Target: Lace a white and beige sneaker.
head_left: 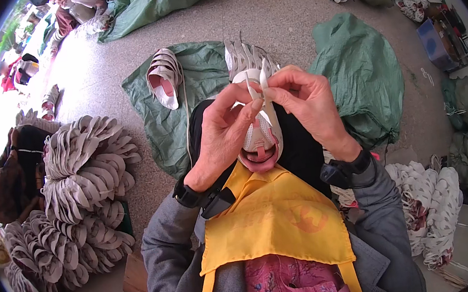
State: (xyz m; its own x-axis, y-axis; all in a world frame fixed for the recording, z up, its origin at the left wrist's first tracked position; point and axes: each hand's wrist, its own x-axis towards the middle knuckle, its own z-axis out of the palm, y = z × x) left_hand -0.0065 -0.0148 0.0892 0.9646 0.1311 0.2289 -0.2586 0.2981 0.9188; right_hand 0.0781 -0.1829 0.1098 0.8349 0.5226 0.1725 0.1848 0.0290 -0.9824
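Observation:
A white shoe upper (257,134) with a pink lining and pink tab rests on my lap, its heel opening toward me. Above its front part, my left hand (225,118) pinches one end of a flat white shoelace (264,78) between thumb and fingers. My right hand (307,103) is closed on the other strand close beside it, so the two fingertips nearly meet. Part of the upper is hidden behind both hands. A yellow apron (272,228) covers my front and reaches the heel of the upper.
On a green sheet (149,106) ahead lie nested uppers (164,76) and another white row (241,58). Large stacks of grey-white pieces (83,169) stand at left, bundled uppers (434,204) at right. A green sack (361,74) sits front right; a person (9,177) is far left.

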